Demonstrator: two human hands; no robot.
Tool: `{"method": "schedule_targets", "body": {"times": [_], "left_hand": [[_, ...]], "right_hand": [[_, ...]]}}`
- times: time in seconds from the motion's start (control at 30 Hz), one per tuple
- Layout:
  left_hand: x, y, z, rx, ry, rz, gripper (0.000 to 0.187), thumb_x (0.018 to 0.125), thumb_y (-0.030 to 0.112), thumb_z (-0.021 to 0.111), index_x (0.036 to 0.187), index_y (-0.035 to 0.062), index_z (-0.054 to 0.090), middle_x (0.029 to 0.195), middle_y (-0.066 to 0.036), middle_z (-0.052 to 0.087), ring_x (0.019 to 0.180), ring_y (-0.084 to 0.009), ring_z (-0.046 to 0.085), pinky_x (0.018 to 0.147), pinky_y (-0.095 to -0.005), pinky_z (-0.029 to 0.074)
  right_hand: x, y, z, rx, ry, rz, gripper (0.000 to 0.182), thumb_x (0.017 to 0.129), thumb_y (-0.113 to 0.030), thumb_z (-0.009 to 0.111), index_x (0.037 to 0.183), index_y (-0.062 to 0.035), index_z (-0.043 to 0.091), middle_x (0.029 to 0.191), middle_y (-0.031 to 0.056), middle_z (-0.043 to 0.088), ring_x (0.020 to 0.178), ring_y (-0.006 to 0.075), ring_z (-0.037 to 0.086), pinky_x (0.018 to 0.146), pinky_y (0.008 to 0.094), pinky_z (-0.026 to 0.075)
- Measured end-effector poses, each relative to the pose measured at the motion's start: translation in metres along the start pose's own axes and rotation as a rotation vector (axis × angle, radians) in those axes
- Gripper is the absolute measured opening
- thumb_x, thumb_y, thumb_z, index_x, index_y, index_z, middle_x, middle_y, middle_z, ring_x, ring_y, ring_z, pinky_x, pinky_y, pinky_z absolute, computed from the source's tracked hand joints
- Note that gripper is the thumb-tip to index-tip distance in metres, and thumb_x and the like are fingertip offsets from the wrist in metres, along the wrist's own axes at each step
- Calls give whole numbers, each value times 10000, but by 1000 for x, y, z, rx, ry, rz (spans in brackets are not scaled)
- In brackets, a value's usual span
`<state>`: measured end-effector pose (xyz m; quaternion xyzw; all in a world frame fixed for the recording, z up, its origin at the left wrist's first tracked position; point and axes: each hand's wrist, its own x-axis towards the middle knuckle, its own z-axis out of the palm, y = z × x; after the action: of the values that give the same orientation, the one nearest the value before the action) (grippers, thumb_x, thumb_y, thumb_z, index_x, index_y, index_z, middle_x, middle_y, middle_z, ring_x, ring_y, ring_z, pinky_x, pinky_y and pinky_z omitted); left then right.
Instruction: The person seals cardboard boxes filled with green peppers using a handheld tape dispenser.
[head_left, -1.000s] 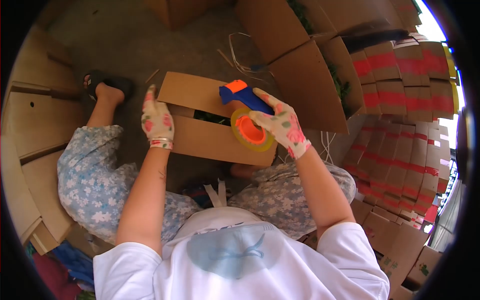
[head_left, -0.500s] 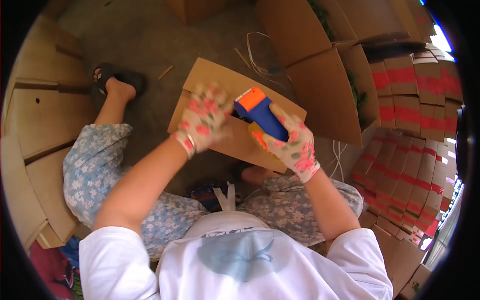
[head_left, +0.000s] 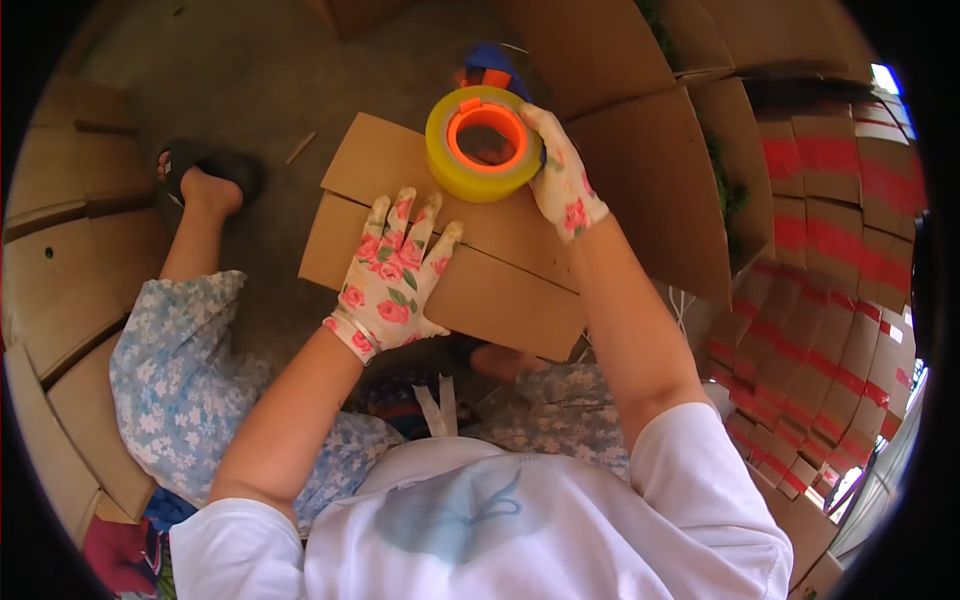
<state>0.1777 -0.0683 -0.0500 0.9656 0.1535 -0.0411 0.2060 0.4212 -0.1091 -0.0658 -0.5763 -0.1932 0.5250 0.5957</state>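
Note:
My left hand (head_left: 390,272), in a white glove with pink flowers, lies with fingers spread on the top flaps of a cardboard box (head_left: 510,295). The two flaps meet at a narrow seam. My right hand (head_left: 562,172), gloved alike, is closed around a tape dispenser (head_left: 490,66) with blue and orange parts. A roll of yellow tape (head_left: 458,178) on an orange core faces up from it, above the far right part of the box. My right fingertips are mostly hidden behind the roll.
Large open boxes (head_left: 650,180) with green foliage inside stand at the right. Beyond them are stacked cartons with red tape (head_left: 830,235). More cartons (head_left: 75,280) line the left side. My sandalled foot (head_left: 212,190) rests on the floor at the left.
My left hand has come down flat onto the box flaps. My right hand has moved the dispenser away from me and turned it, so the tape roll shows. The flaps now lie closer together.

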Motion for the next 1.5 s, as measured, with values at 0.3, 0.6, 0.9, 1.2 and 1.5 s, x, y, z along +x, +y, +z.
{"method": "schedule_targets", "body": {"times": [0.3,0.6,0.9,1.2,1.5], "left_hand": [[-3,-3,7,-41,-32,-8,1093,586,626,780,1448,66,409,1517,-230,321,1454,-413,218,1200,-534,132],[1,-2,-6,-28,-37,-27,1073,679,620,730,1504,58,336,1584,-198,236,1487,-372,168,1214,-482,123],[-13,-43,-10,-1310,114,-299,538,1001,480,491,1215,8,630,1150,-109,660,1053,-172,620,938,-286,480],[8,15,-11,-1981,-56,-457,474,981,521,535,1197,110,628,1187,10,619,1115,-112,562,885,-306,498],[17,16,0,-1695,312,-561,152,967,167,635,1037,35,665,965,0,695,924,-63,622,786,-198,495]], "right_hand": [[-57,-47,11,-296,-2,-142,719,850,-189,677,1481,5,393,1358,105,540,1290,184,472,1120,308,323],[-128,-30,34,-1367,-76,-584,695,641,-228,775,1318,-240,617,906,133,564,758,323,622,678,383,533],[-135,8,-3,-1325,-81,-847,711,588,-199,772,1283,-230,624,859,130,539,686,304,600,574,393,516],[-138,15,-14,-1303,-59,-956,684,597,-183,805,1250,-205,602,908,151,568,691,314,602,566,395,506],[-139,11,-8,-1309,-38,-921,715,594,-205,813,1278,-230,605,925,149,574,708,316,614,589,404,527]]}}
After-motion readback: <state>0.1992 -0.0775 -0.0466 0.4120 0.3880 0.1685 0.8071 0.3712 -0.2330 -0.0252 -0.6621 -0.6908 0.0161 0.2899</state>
